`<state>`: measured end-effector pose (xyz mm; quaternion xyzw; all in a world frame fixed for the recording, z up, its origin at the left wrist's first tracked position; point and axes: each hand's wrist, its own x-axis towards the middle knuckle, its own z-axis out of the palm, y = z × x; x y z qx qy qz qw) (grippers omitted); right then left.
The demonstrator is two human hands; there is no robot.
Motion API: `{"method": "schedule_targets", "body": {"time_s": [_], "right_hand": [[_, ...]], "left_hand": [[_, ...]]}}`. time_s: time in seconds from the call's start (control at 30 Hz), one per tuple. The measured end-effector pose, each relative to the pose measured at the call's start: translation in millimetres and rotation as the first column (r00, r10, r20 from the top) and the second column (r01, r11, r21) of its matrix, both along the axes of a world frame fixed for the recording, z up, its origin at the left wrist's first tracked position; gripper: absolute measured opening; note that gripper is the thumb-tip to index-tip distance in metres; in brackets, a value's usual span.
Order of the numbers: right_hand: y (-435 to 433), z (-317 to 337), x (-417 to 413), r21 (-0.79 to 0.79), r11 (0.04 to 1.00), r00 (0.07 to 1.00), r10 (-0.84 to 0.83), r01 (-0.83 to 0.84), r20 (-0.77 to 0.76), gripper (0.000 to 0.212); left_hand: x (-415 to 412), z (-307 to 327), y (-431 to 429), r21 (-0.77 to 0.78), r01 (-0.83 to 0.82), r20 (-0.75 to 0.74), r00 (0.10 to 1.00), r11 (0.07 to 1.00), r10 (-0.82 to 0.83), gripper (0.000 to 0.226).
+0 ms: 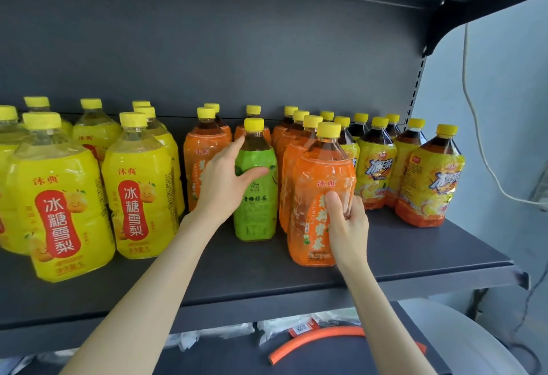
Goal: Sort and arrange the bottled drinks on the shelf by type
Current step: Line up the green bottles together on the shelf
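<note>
A dark shelf (267, 274) carries bottles with yellow caps. Several yellow-label pear drinks (139, 194) stand at the left. Orange-label tea bottles (198, 167) fill the middle, and iced-tea bottles (430, 185) stand at the right. One green-label bottle (259, 211) stands among the orange ones. My left hand (222, 185) curls around the green bottle's left side, thumb across its front. My right hand (347, 220) grips the front orange bottle (314, 197) by its lower right side.
The shelf's front edge runs just below the bottles, with bare board in front of the green and iced-tea bottles. An upper shelf hangs overhead. Below lie an orange hose (314, 342) and plastic-wrapped packs (219, 336). A white cable (486, 149) hangs at the right wall.
</note>
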<state>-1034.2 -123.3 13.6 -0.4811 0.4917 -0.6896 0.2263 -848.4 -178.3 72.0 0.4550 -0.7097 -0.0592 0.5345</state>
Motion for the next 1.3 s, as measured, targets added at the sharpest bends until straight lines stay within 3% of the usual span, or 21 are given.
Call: {"method": "schedule_targets", "body": {"time_s": [0.1,0.23,0.33,0.4,0.47,0.53,0.63,0.77,0.83,0.93,1.07,1.2,1.3], "right_hand": [[3,1,2,-0.011,1.000,1.000,-0.007,0.007,-0.014,0.046],[6,1,13,-0.030,1.000,1.000,0.004,-0.005,-0.016,0.041],[6,-2,30,-0.044,0.997,0.998,0.065,-0.064,0.014,0.059],[4,-4,43,-0.045,0.994,0.994,0.102,-0.100,0.041,0.069],[3,-4,53,-0.054,0.995,0.996,0.087,-0.086,0.031,0.053],[2,-4,58,-0.068,0.995,0.997,0.079,-0.077,0.021,0.044],[2,-4,59,-0.072,0.995,0.997,0.076,-0.074,0.019,0.056],[2,-7,61,-0.055,0.996,0.998,0.066,-0.067,-0.014,0.064],[2,-5,65,-0.038,0.999,0.997,0.017,-0.019,-0.070,0.073],[-2,-3,77,-0.012,0.997,0.982,-0.077,0.076,-0.173,0.086],[1,-13,84,0.006,0.999,0.956,-0.041,0.045,-0.289,0.090],[-1,-19,82,-0.009,0.999,0.934,-0.036,0.035,-0.356,0.073],[-11,-16,88,-0.002,0.985,0.878,-0.155,0.173,-0.452,0.069]], "left_hand": [[23,0,26,0.032,0.112,-0.045,0.993,0.993,-0.111,0.078],[54,-17,44,0.065,0.327,-0.272,0.915,0.943,-0.299,0.064],[46,-31,46,-0.019,0.150,-0.374,0.916,0.988,-0.146,0.063],[32,-34,47,-0.033,-0.081,-0.310,0.948,0.996,0.067,0.082],[26,-34,43,-0.092,-0.188,-0.220,0.962,0.978,0.164,0.092],[29,-32,40,-0.099,-0.172,-0.175,0.973,0.980,0.153,0.091],[35,-30,43,-0.125,-0.075,-0.110,0.992,0.989,0.061,0.089],[57,-25,54,0.005,0.147,-0.218,0.966,0.989,-0.142,0.086],[73,-23,56,0.033,0.179,-0.193,0.966,0.983,-0.169,0.080],[76,-31,56,0.014,0.069,-0.129,0.989,0.998,-0.067,0.080],[62,-45,48,-0.102,-0.139,-0.132,0.983,0.985,0.125,0.096],[66,-48,46,-0.188,-0.196,-0.127,0.977,0.962,0.174,0.088],[67,-54,44,-0.259,-0.242,-0.117,0.969,0.935,0.218,0.083]]}}
